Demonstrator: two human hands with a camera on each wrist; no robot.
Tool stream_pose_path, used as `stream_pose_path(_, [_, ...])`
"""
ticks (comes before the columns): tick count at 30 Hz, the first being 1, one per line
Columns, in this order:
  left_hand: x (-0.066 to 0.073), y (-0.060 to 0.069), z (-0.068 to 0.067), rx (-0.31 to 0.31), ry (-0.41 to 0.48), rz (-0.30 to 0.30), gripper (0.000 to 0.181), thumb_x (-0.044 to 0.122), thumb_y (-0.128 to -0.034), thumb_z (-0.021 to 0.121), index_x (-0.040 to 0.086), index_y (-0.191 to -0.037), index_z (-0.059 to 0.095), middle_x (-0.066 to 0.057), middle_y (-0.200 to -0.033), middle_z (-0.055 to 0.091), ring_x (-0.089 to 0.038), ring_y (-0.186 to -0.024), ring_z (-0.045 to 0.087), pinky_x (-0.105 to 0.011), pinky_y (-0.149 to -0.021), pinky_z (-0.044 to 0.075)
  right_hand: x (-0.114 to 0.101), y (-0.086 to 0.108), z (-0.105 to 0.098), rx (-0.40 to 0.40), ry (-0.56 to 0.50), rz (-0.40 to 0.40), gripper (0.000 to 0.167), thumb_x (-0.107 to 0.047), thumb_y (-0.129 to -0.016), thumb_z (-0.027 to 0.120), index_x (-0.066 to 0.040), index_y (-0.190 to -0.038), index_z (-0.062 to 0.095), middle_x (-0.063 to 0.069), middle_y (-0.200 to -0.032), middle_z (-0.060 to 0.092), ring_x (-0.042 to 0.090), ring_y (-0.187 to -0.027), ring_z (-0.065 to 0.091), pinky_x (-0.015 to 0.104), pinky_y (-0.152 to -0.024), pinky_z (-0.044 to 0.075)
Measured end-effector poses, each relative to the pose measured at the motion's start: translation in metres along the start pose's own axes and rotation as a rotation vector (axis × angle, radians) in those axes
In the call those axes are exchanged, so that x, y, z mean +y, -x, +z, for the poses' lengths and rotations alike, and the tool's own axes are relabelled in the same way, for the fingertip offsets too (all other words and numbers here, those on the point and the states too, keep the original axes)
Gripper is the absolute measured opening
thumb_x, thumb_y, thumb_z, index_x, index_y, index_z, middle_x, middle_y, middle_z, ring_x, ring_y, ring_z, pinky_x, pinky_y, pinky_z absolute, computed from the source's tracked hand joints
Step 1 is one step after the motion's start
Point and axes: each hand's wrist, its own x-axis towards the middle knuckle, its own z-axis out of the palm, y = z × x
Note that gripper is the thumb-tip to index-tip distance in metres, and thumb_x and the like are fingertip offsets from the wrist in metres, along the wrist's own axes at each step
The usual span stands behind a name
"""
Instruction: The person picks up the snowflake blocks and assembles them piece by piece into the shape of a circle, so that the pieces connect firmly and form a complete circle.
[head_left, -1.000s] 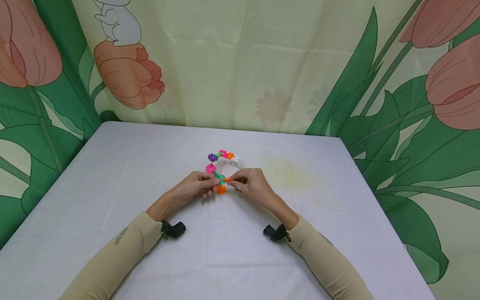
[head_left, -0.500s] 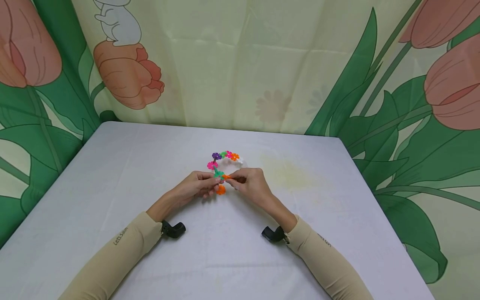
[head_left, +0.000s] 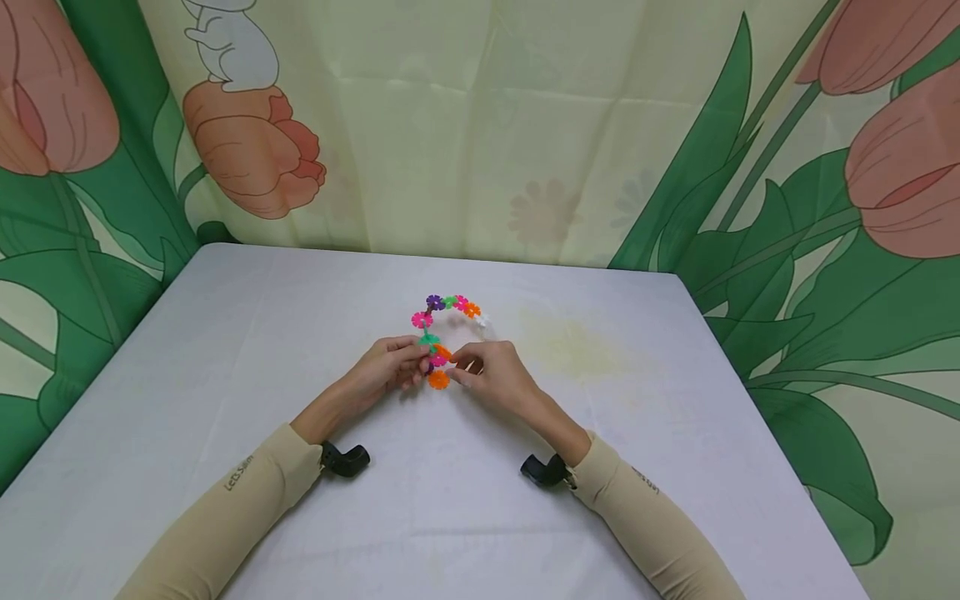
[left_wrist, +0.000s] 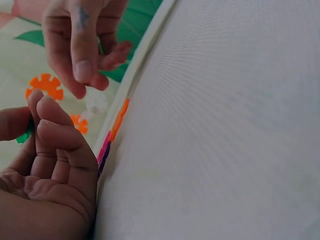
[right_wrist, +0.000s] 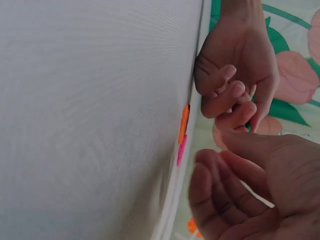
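Observation:
A curved chain of colourful interlocking flower discs runs away from the hands in the head view, with a pink disc (head_left: pixel 422 320), a purple disc (head_left: pixel 435 302) and a white disc (head_left: pixel 482 320) at its far right end. My left hand (head_left: pixel 390 364) pinches the teal disc (head_left: pixel 429 340) at the near end. Against that one stands a tilted orange disc (head_left: pixel 443 353), seen face-on as an orange disc (left_wrist: pixel 45 87) in the left wrist view. My right hand (head_left: pixel 495 371) is beside it, fingers loosely bent, with nothing visible between them in the left wrist view.
Below the hands' fingertips lie a loose orange disc (head_left: pixel 438 380) and a pink disc (head_left: pixel 437 361), with a dark purple one (left_wrist: pixel 104 159) by them. The white-clothed table (head_left: pixel 450 517) reaches back to a printed tulip curtain (head_left: pixel 480 125).
The chain's near end has shifted slightly left and away with my left hand. My right fingers have come off the orange disc, which stays by the teal one.

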Motion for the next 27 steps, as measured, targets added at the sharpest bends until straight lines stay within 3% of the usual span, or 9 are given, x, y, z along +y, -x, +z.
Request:
stream_pose_path(4, [0.001, 0.000, 0.000, 0.024, 0.008, -0.016, 0.025, 0.024, -0.1117, 0.053, 0.001, -0.107, 0.059, 0.004, -0.079, 0.062, -0.009, -0.068, 0.056, -0.020, -0.060, 0.043, 0.003, -0.001, 0.000, -0.089, 0.003, 0.065, 0.021, -0.019, -0.095, 0.080, -0.005, -0.112, 0.079, 0.007, -0.092, 0.078, 0.010, -0.074, 0.068, 0.022, -0.071, 0.057])
stream_pose_path(11, [0.003, -0.002, 0.001, 0.051, 0.076, -0.055, 0.022, 0.024, -0.1136, 0.047, 0.006, -0.108, 0.058, 0.004, -0.079, 0.061, -0.009, -0.066, 0.056, -0.017, -0.059, 0.048, 0.009, -0.009, 0.001, -0.136, 0.062, 0.076, 0.023, -0.017, -0.097, 0.077, -0.005, -0.118, 0.077, 0.007, -0.089, 0.077, 0.012, -0.076, 0.065, 0.024, -0.073, 0.055])
stream_pose_path(20, [0.001, -0.001, 0.002, 0.051, 0.089, -0.053, 0.022, 0.023, -0.1138, 0.046, 0.005, -0.111, 0.059, 0.005, -0.079, 0.060, -0.009, -0.066, 0.056, -0.017, -0.060, 0.048, 0.007, -0.031, 0.011, -0.207, 0.174, 0.093, 0.041, -0.023, -0.102, 0.071, -0.011, -0.141, 0.069, 0.003, -0.069, 0.065, 0.012, -0.064, 0.055, 0.020, -0.058, 0.041])
stream_pose_path(27, [0.001, -0.001, 0.003, 0.049, 0.095, -0.036, 0.021, 0.023, -0.1130, 0.048, 0.006, -0.108, 0.059, 0.004, -0.078, 0.059, -0.009, -0.065, 0.057, -0.018, -0.058, 0.045, 0.007, -0.037, 0.015, -0.219, 0.197, 0.077, 0.038, -0.025, -0.102, 0.073, -0.010, -0.137, 0.071, 0.003, -0.070, 0.065, 0.013, -0.064, 0.053, 0.020, -0.058, 0.038])
